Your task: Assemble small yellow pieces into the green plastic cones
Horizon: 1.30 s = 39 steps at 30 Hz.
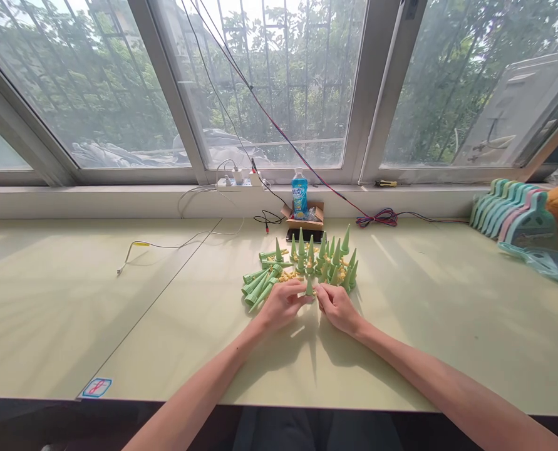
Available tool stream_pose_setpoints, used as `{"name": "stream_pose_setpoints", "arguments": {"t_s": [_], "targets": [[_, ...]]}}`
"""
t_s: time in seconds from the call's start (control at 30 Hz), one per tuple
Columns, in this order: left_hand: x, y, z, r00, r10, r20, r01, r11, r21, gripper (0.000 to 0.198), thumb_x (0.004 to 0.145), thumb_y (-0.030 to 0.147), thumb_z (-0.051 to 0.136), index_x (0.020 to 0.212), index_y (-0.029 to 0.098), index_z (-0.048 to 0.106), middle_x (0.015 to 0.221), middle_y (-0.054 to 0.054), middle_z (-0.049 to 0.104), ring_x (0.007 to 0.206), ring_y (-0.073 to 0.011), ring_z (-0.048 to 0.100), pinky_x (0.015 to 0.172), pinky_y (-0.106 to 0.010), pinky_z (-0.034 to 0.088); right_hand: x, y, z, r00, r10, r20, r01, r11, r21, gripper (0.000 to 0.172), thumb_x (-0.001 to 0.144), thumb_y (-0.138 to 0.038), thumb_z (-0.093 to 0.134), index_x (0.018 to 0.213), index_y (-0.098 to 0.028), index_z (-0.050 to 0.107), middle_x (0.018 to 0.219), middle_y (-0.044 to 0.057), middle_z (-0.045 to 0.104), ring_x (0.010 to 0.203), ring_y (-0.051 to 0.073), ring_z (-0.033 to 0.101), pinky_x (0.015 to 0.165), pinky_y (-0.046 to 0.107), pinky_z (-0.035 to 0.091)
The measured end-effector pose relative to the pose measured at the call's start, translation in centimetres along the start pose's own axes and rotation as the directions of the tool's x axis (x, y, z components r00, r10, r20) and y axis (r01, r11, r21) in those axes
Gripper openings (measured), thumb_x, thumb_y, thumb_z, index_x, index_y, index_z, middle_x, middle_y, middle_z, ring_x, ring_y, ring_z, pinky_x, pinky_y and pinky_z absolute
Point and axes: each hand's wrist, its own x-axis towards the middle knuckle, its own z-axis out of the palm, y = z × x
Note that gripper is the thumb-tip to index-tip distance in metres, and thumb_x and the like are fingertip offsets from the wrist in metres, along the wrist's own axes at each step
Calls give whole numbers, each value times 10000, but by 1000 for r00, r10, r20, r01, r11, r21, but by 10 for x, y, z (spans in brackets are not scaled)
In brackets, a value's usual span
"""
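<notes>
My left hand (285, 302) is closed on a small green cone (309, 287), which stands upright between its fingertips. Close beside the cone, my right hand (337, 307) is pinched shut; whatever its fingers hold is too small to make out. Just beyond both hands is a group of upright green cones (346, 241) with small yellow pieces (285, 275) scattered among them. Several more cones lie on their sides in a pile (256, 291) left of my left hand.
Behind the cones lie a dark phone (302, 236) and a small cardboard box (317, 220) with a blue bottle (299, 195). A power strip (241, 183) and a coiled cable (377, 218) are along the window ledge. Pastel plastic pieces (527, 216) stand at the right.
</notes>
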Motion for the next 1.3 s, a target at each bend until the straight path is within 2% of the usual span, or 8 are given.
{"name": "stream_pose_setpoints", "arguments": {"t_s": [0.13,0.27,0.4,0.53,0.8,0.97,1.1,1.3], "targets": [[1,5,-2,995,-89,49,97,980,-172,291,903,369,569,787,141,709,686,-34,575,565,-96,471,460,-196,381,-1,5,-2,998,-58,32,60,997,-48,432,997,-455,345,639,-215,372,540,-28,416,483,115,355,508,270,309],[1,7,-5,962,-225,153,265,902,-341,359,870,448,601,731,125,670,600,5,509,435,-65,428,408,-205,351,-3,12,-6,985,-141,102,154,979,-134,375,1009,-407,321,683,-222,339,584,-33,381,506,119,315,526,269,273],[-1,5,-9,923,-271,274,363,848,-385,409,855,482,614,632,140,596,486,33,452,415,-76,440,412,-203,344,-2,14,-12,961,-219,169,256,935,-247,351,1011,-355,298,692,-215,330,604,-31,353,519,119,272,549,273,246],[-1,4,-10,913,-285,293,386,836,-390,414,843,511,619,652,144,606,481,34,462,424,-82,456,421,-203,363,-2,13,-13,954,-245,173,287,914,-287,361,1016,-342,283,680,-210,299,593,-33,337,514,116,246,543,273,231],[1,5,-3,969,-197,149,233,929,-288,368,885,458,583,799,113,678,731,-28,599,509,-68,482,451,-190,397,-2,17,-8,966,-240,96,257,933,-253,328,1021,-306,296,707,-217,262,586,-50,293,503,109,233,513,262,237],[1,2,-1,998,-46,42,50,994,-94,282,917,356,570,801,129,691,738,-33,587,613,-92,501,509,-185,426,-2,16,-7,976,-208,72,218,957,-190,330,1019,-313,326,704,-218,295,580,-49,326,495,106,266,507,261,249],[0,-2,3,996,87,-30,-86,996,23,199,934,302,560,949,169,707,902,-58,638,688,-100,531,549,-188,459,-1,13,-4,991,-131,22,132,985,-113,375,1020,-349,326,671,-214,327,557,-42,363,478,103,317,495,265,261],[-2,-5,8,995,60,-84,-55,997,56,240,957,318,521,1119,245,681,1037,-66,610,733,-107,567,574,-209,506,2,8,-1,992,-114,-49,111,992,-64,392,1017,-384,337,663,-214,349,554,-43,372,467,99,331,471,255,281]]}}
